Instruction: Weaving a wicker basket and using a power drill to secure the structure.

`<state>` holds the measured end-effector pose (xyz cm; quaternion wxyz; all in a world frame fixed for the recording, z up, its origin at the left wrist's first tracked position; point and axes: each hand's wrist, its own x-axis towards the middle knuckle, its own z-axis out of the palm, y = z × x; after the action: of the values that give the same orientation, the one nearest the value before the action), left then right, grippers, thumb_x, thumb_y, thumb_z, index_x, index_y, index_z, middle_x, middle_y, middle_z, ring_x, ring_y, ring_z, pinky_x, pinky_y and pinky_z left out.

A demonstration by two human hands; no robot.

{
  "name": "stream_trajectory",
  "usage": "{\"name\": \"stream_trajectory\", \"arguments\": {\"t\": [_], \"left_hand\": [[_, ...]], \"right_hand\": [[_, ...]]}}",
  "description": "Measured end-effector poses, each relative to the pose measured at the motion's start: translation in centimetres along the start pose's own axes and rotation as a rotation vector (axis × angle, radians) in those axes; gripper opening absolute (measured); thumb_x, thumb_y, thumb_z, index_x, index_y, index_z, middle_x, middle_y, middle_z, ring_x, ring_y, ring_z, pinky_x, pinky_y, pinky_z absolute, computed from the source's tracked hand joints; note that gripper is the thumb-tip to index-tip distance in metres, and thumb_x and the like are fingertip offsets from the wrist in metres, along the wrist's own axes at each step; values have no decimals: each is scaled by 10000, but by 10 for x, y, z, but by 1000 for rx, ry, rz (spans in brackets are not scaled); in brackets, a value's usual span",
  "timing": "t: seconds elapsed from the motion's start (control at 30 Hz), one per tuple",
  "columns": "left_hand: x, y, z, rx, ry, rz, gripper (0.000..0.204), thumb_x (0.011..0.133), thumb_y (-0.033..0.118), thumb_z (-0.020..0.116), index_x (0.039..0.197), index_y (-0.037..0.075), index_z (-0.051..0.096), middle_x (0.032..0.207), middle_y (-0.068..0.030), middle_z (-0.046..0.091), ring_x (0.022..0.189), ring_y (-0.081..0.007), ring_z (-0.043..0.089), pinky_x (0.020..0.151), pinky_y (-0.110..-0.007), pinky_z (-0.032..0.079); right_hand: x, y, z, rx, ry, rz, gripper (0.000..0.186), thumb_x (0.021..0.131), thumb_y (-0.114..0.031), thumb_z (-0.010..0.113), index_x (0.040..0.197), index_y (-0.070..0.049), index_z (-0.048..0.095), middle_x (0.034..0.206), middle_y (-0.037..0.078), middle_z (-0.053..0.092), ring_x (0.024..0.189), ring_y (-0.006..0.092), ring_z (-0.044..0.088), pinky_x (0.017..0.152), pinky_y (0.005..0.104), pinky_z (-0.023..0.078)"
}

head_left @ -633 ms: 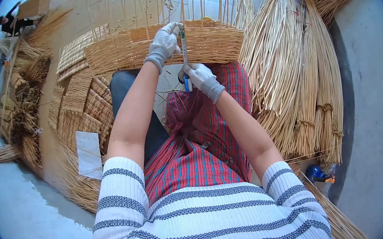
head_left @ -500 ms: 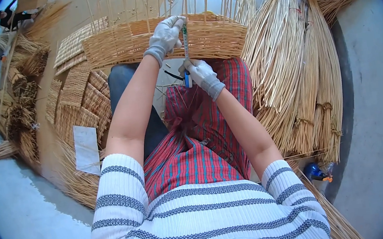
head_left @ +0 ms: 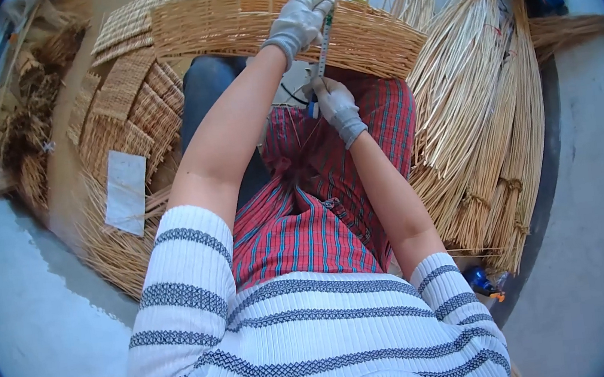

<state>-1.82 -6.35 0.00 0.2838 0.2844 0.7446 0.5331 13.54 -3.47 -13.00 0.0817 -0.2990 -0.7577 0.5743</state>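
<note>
A curved wicker panel with upright stakes rising from its far edge lies across my knees. Over its far rim my left hand, in a pale glove, pinches the end of a tape measure's blade. The blade is drawn out across the weave toward me. Nearer my lap, my right hand, gloved too, is closed round the blue tape measure case, with a dark strap beside it. Red plaid cloth covers my lap.
Long bundles of pale wicker rods lie on the right. Woven mats and a white sheet are on the left, with more bundled stalks beyond. A blue bottle sits at lower right.
My view has tilted and shifted, so the panel sits higher and slanted. Both hands keep hold of the tape measure, its blade still stretched over the weave.
</note>
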Motion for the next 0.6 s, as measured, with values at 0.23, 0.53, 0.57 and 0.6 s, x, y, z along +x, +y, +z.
{"name": "stream_trajectory", "arguments": {"t": [0.23,0.53,0.57,0.6], "left_hand": [[29,-32,5,38,-21,120,294,994,323,574,1196,139,683,827,-29,680,622,-120,617,520,-282,500],[-149,-42,-71,-232,213,450,429,891,-44,598,1305,67,564,1134,-57,650,859,-131,633,755,-254,537],[-176,-55,-88,-96,368,617,430,877,-76,593,1283,66,588,1111,-53,660,841,-119,636,732,-241,535],[-202,-80,-110,-83,494,531,404,867,-82,586,1237,74,628,1067,-42,681,852,-108,641,692,-240,539]], "right_hand": [[1,3,-3,-43,18,-1,393,1007,-310,461,955,-30,731,889,105,721,813,225,672,801,338,509],[-81,-22,-35,585,-151,-154,246,1036,-244,429,992,-59,584,791,11,548,686,111,521,655,275,461],[-107,-33,-45,523,-155,-64,330,1059,-301,388,939,-62,582,710,-3,497,599,82,445,570,257,403],[-129,-40,-48,221,-153,-214,374,1062,-325,369,895,-65,580,646,-6,474,556,80,415,540,253,359]]}}
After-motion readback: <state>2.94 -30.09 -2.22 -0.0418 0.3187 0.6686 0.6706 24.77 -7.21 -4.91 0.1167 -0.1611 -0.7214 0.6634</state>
